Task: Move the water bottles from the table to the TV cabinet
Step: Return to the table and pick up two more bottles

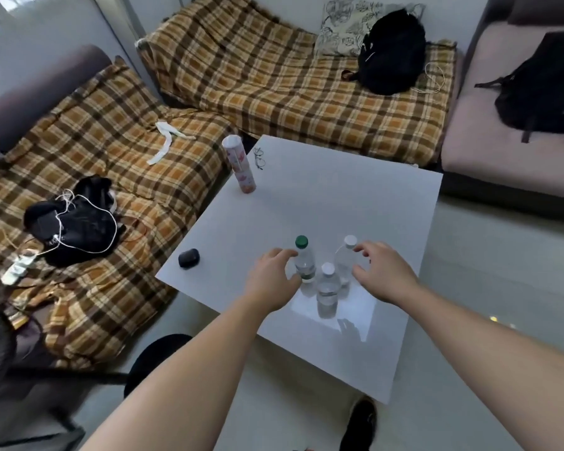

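Observation:
Three clear water bottles stand close together on the white table (323, 196). The green-capped bottle (304, 260) is at the left, a white-capped bottle (344, 260) at the right, and another white-capped bottle (328, 289) nearest me. My left hand (272, 278) is open, fingers curved beside the green-capped bottle, just touching or nearly touching it. My right hand (380, 271) is open beside the right bottle, fingers spread, not closed on it. The TV cabinet is out of view.
A tall pink patterned tube (240, 164), a pair of glasses (259, 157) and a small dark case (188, 258) also sit on the table. Plaid-covered sofas with black bags (393, 52) surround it at left and back. A dark shoe (358, 424) is on the floor.

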